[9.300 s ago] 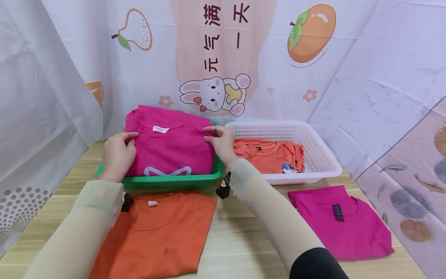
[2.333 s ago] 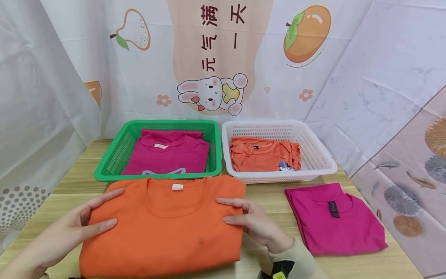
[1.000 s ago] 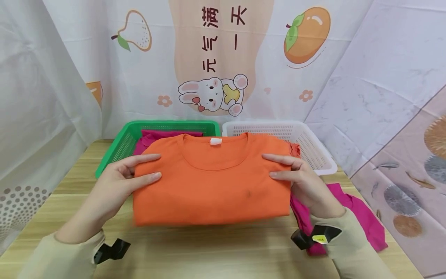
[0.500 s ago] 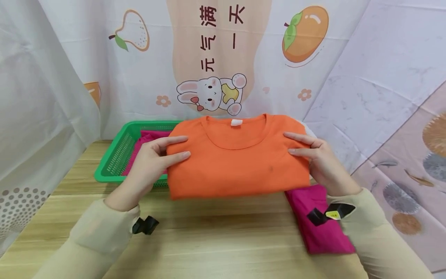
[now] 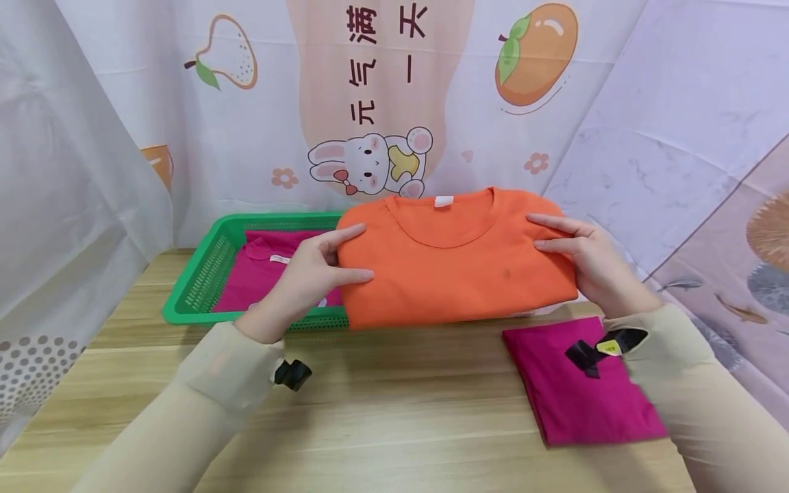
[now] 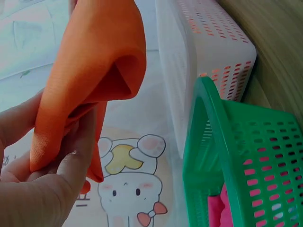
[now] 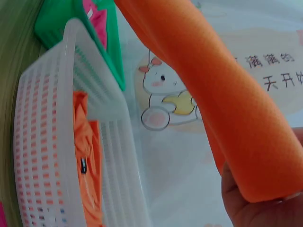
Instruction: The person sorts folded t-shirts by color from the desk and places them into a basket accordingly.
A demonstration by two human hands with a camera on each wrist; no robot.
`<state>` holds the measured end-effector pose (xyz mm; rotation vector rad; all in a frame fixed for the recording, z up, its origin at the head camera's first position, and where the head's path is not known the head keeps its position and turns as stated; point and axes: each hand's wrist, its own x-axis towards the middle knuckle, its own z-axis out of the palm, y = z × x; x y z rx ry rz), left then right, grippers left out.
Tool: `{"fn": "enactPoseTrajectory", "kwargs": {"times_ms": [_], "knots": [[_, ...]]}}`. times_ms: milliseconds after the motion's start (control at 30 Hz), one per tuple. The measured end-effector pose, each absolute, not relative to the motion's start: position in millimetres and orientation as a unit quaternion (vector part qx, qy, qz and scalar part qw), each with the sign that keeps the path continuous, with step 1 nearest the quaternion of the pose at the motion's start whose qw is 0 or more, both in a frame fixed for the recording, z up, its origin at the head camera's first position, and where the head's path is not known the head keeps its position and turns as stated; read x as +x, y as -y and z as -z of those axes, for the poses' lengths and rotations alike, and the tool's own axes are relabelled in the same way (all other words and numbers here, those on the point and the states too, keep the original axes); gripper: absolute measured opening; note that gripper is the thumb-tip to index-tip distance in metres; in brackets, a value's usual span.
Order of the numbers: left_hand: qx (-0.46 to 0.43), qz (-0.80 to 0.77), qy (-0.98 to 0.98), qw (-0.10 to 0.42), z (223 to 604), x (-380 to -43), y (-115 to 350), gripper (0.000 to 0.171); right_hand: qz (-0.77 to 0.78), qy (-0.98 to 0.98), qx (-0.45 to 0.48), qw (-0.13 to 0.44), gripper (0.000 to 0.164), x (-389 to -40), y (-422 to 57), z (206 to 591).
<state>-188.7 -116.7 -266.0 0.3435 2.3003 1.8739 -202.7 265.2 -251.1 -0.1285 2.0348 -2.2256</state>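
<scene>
A folded orange T-shirt (image 5: pixel 456 263) hangs in the air, its round neckline and white tag facing up. My left hand (image 5: pixel 302 274) grips its left side between thumb and fingers, and in the left wrist view fingers (image 6: pixel 78 142) reach into the folds underneath. At the opposite side my right hand (image 5: pixel 594 260) pinches the shirt the same way. Below it stands a white basket (image 7: pixel 49 137), mostly hidden in the head view. The right wrist view shows another orange shirt (image 7: pixel 87 184) lying inside that basket.
A green basket (image 5: pixel 197 274) holding a folded magenta shirt (image 5: pixel 253 270) stands at the back left, partly behind the left hand. Another folded magenta shirt (image 5: pixel 585 404) lies on the wooden table (image 5: pixel 370 424) at the right, under the right forearm. A printed curtain (image 5: pixel 246 157) hangs behind.
Both hands, first at the magenta shirt in the green basket, later took the orange T-shirt from the front left of the table. They have lifted it and carried it right and back, above the white basket.
</scene>
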Motion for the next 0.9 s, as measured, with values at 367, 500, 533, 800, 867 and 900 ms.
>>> {"fn": "enactPoseTrajectory", "kwargs": {"times_ms": [367,500,533,800,867,900], "knots": [[0.104,-0.621,-0.776,0.046,273.2,-214.3,85.3,0.068,0.723,-0.69,0.011,0.024,0.041,-220.0,-285.9,245.2],[0.096,-0.621,-0.778,0.026,277.8,-224.1,72.3,0.058,0.718,-0.694,0.042,0.013,0.042,-224.6,-292.5,245.3],[0.096,-0.617,-0.781,0.021,278.8,-226.6,69.3,0.056,0.718,-0.694,0.046,0.008,0.042,-226.1,-294.1,245.8],[0.093,-0.593,-0.8,-0.009,284.1,-243.8,48.3,0.053,0.689,-0.722,0.06,-0.01,0.038,-238.2,-304.6,248.7],[0.091,-0.592,-0.801,-0.009,285.0,-246.4,43.7,0.053,0.675,-0.735,0.065,-0.01,0.038,-241.0,-306.4,249.5],[0.09,-0.592,-0.801,-0.009,286.1,-248.0,41.7,0.053,0.668,-0.741,0.067,-0.01,0.038,-242.6,-307.3,250.1]]}}
